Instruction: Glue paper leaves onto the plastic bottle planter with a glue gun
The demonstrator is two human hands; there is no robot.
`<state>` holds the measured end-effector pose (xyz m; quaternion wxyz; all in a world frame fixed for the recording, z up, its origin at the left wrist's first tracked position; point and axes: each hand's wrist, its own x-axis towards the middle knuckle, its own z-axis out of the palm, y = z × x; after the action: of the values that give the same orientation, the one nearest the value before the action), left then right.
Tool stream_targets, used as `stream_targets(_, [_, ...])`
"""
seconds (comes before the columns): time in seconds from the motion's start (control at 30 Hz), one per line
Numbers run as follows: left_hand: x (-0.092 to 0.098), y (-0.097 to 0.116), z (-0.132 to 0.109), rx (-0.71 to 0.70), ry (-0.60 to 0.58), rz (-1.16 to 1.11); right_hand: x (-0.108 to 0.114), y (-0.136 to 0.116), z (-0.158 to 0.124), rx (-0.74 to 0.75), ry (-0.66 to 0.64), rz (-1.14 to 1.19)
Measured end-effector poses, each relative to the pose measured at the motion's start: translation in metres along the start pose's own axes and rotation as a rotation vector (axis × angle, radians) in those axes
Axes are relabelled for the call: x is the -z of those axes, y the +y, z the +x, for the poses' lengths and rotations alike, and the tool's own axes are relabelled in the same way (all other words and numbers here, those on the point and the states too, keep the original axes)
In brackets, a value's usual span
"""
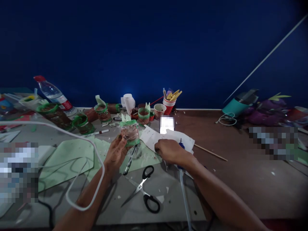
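Observation:
My left hand [116, 152] is closed around a small clear cup [130, 133] with a brownish wall and green bands at rim and base. Pale green paper points stick up from its top. My right hand [168, 150] rests over crumpled white paper [151, 136], its fingers curled down; what they pinch, if anything, is hidden. Partly behind that hand lies a blue glue gun [181, 145] with a long clear glue stick [184, 199]. Opened scissors [141, 186] with black handles lie between my forearms. A pen [130, 160] lies below the cup on pale green paper [144, 157].
Similar green-rimmed cups [143, 116] stand along the back, beside a paper cup [159, 110] and a red cup of tools [169, 106]. A water bottle [54, 93] leans at left. A white cable [102, 160] loops over my left forearm. A wooden stick [211, 152] lies at right.

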<state>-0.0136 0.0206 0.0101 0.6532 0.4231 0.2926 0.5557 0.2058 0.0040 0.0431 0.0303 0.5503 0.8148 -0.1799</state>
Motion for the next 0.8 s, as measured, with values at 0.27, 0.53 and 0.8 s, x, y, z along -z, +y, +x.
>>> stream_targets(0.27, [-0.001, -0.003, 0.000, 0.000, 0.002, -0.021, -0.007, -0.009, -0.002, 0.101, -0.089, -0.192])
stream_targets(0.53, [0.002, -0.004, 0.001, 0.020, 0.027, -0.017, -0.014, -0.010, 0.000, 0.102, -0.072, -0.198])
stream_targets(0.8, [0.006, -0.010, 0.002, 0.020, 0.008, -0.010, 0.020, -0.008, -0.011, 0.044, 0.061, 0.015])
